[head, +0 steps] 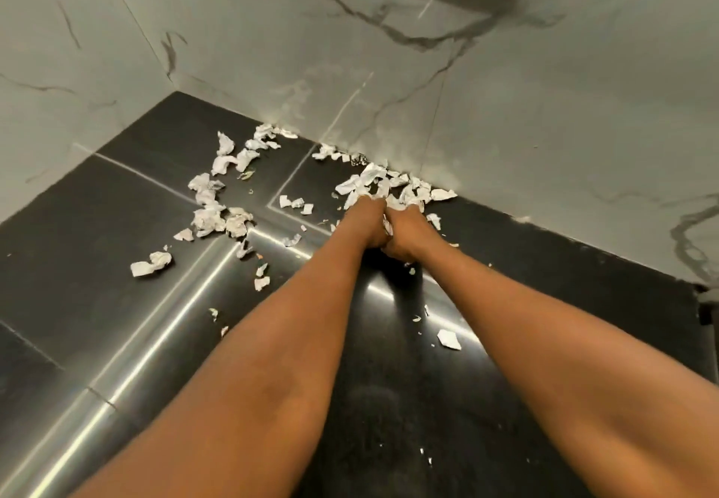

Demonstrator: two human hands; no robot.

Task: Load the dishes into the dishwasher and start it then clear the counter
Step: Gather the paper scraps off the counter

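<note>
Because the paper scraps (373,180) lie heaped against the marble wall (505,127) just beyond them, the left grip (365,225) and right grip (406,234) press together, fingertips buried in the heap; whether they clasp any, I cannot tell. Stray scraps (210,217) litter the black worktop (116,225) well to their left.

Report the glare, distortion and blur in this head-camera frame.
Head view: a bright glare streak runs diagonally across the glossy black counter, with a smaller highlight mid-frame; wide-angle distortion tilts the marble wall and enlarges the forearms; the left hand and right hand among the paper scraps look soft, fingers indistinct.
</note>
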